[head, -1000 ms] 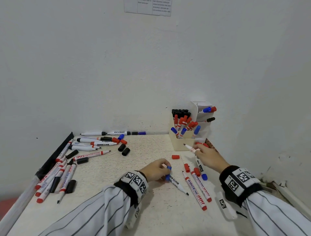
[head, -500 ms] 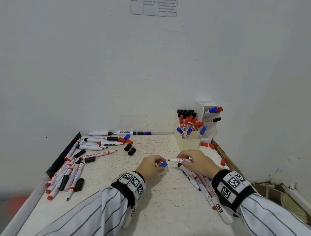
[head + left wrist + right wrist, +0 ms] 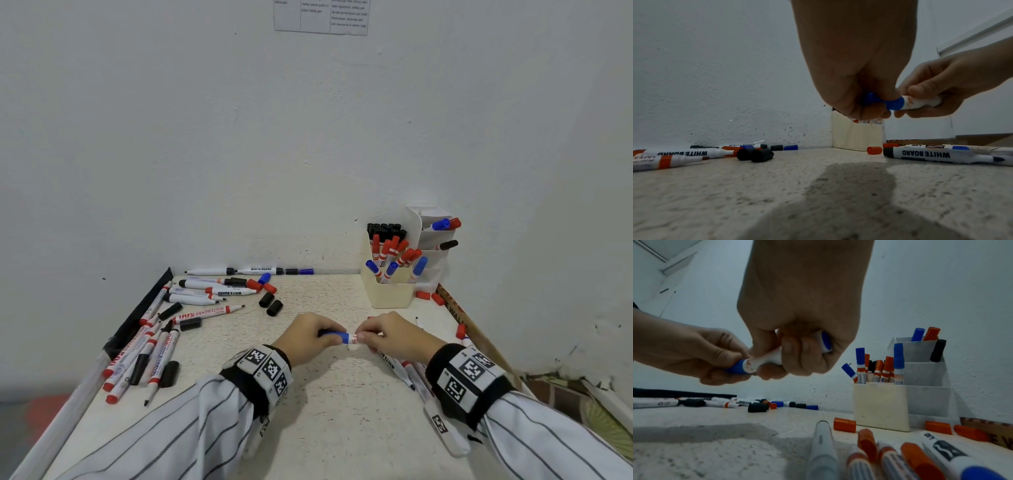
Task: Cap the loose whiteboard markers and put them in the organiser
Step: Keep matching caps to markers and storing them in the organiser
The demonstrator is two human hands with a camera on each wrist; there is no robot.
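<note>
A blue cap (image 3: 335, 334) is sitting on the tip of a white marker (image 3: 920, 102), held just above the table's (image 3: 325, 404) middle. The left hand (image 3: 308, 337) is pinching the cap with curled fingers; the right hand (image 3: 394, 337) is gripping the barrel. The cream organiser (image 3: 388, 294) is standing at the far right corner, loose markers (image 3: 205, 291) lying along the left edge.
</note>
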